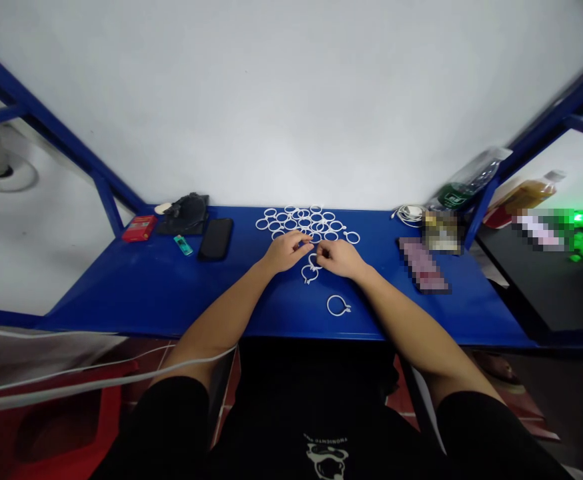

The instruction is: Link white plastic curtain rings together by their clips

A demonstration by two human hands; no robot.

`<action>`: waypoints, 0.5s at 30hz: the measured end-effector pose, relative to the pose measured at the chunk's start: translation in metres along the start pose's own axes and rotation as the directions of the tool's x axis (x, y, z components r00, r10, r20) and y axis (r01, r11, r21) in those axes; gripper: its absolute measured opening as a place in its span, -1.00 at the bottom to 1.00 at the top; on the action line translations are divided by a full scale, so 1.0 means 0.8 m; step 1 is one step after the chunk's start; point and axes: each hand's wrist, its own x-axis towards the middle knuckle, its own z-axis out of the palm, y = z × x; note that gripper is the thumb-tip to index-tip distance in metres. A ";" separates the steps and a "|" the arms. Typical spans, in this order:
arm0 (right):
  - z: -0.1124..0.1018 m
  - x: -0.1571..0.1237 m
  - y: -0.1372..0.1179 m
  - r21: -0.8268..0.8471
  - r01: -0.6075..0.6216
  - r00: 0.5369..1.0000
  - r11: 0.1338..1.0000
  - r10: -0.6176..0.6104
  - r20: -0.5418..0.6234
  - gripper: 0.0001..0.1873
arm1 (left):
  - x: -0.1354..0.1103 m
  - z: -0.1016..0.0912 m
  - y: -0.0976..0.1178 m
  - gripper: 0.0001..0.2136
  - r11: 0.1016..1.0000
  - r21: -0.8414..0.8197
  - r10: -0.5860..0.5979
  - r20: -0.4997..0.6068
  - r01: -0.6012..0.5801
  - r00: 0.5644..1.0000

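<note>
Several white plastic rings lie in a loose group at the back middle of the blue table. My left hand hovers at the front edge of that group, thumb and fingers apart, and I see nothing held in it. Facing it, my right hand has curled fingers closed at the edge of a white ring. Just below, another ring with a small split tab overlaps or touches that one. Closer to the table's front edge lies a single ring, its tabs pointing right.
On the left are a black phone, a small teal packet, a red box and a black pouch. A coiled white cable, blurred-out items and a tilted plastic bottle sit right. Blue posts frame both sides.
</note>
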 end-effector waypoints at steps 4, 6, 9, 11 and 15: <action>0.001 0.003 0.002 0.099 -0.139 0.981 0.985 0.150 -0.120 -0.89 | -0.002 -0.001 0.007 -0.63 0.995 -0.027 0.097 -0.043 -0.099 0.994; 0.003 0.005 0.005 0.173 -0.188 0.961 0.967 0.218 -0.173 -0.88 | -0.003 0.000 0.011 -0.62 0.989 -0.008 0.147 -0.069 -0.148 0.987; 0.006 0.006 0.010 0.255 -0.197 0.942 0.947 0.255 -0.217 -0.85 | -0.002 0.003 0.015 -0.69 0.979 0.046 0.202 -0.095 -0.198 0.975; 0.008 0.007 0.011 0.264 -0.189 0.945 0.946 0.248 -0.214 -0.85 | -0.001 0.005 0.017 -0.77 0.977 0.074 0.208 -0.109 -0.201 0.972; 0.012 0.008 0.010 0.250 -0.179 0.953 0.952 0.231 -0.197 -0.85 | 0.001 0.005 0.020 -0.81 0.972 0.085 0.229 -0.135 -0.219 0.964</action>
